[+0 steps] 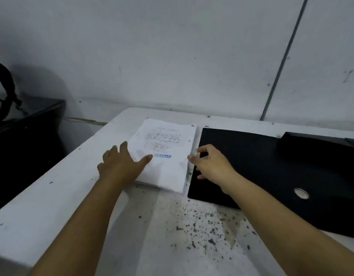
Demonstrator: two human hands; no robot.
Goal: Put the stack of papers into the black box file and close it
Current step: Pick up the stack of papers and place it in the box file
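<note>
A white stack of papers (168,168) with a blue "REJECTED" stamp lies on the white table (52,196). My left hand (122,164) rests flat on the stack's left edge, thumb across the top sheet, fingers spread. My right hand (210,164) touches the stack's right edge with thumb and fingertips, partly curled, resting over the black box file (271,176). The box file lies flat just right of the stack, touching it, with a round metal ring (301,193) on its cover. Whether the file is open or closed I cannot tell.
A second black, box-like object (321,144) sits at the file's far right corner. Dark speckled stains (202,226) mark the table in front. A white wall rises behind. Left of the table stands a dark cabinet (27,140) with black straps (5,92) on it.
</note>
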